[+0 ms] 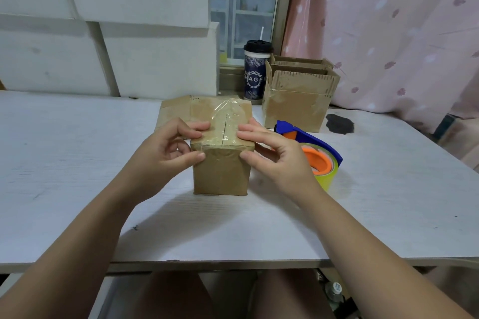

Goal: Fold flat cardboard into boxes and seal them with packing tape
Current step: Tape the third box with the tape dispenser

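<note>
The box [222,173] stands in the middle of the table [77,163]. The left hand [166,153] grips its top left edge and the right hand [274,153] its top right edge, fingers on top, thumbs on the near face. Just behind the box, reaching out to the left, flat cardboard [173,111] lies on the table. Right of the box, behind the right hand, sits the tape dispenser [321,155]. Farther back on the right stands an open box [298,106], a second open box [298,61] right behind it, and the cup [255,72] just left of them.
</note>
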`<state>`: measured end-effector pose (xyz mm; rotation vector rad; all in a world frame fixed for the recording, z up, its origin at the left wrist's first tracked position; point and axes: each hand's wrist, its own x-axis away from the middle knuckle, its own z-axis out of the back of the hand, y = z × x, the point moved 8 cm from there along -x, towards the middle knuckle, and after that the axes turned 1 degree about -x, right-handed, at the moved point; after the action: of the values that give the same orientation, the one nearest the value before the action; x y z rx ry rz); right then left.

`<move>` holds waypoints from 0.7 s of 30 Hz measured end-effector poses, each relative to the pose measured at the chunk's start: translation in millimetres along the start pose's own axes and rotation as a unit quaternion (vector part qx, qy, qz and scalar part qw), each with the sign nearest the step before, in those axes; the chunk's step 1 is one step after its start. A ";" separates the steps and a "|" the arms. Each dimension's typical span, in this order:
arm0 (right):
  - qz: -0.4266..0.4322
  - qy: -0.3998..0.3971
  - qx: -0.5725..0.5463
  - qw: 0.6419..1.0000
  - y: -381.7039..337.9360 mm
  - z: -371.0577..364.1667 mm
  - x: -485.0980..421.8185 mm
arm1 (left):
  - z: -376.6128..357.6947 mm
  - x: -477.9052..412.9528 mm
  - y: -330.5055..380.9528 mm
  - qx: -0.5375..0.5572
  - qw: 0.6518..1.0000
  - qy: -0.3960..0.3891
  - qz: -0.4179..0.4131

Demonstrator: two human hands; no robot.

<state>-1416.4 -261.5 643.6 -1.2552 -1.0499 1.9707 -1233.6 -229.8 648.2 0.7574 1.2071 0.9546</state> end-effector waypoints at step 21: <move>-0.010 0.037 0.076 0.996 -13.2 3.5 -7.7 | -7.4 -16.2 25.3 -0.210 0.977 -0.010 -0.048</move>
<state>-1415.8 -261.7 659.3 -1.2203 -0.8554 1.9335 -1247.0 -233.9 675.8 0.3693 0.9684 1.0728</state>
